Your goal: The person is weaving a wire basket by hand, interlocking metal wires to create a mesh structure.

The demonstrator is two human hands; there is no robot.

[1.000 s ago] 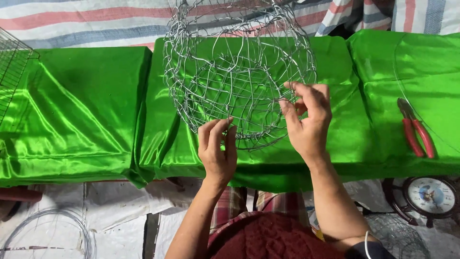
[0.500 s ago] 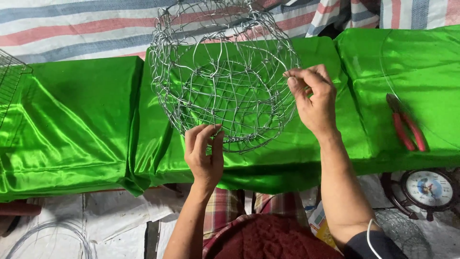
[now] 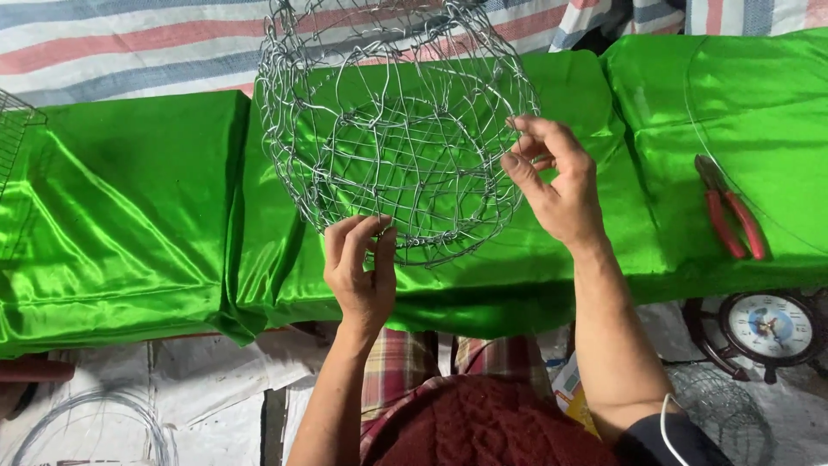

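The wire basket (image 3: 397,129), a round mesh of silver wire, is held over the green cloth (image 3: 138,198) covering the table, its open rim turned toward the camera. Compared with half a second earlier, the left hand (image 3: 362,276) has been kept at the lower rim, while the right hand (image 3: 556,185) has shifted slightly along the right rim; the basket appears rotated a little. The work is judged to be continued shaping or checking of the rim wires.

Left grip: clenched on the lower rim wire. Right grip: fingertips pinched on a rim wire.

Red-handled pliers (image 3: 731,207) are noted lying on the cloth at right. A small round clock (image 3: 770,328) is seen below the table edge. No packages or signs are clearly visible.
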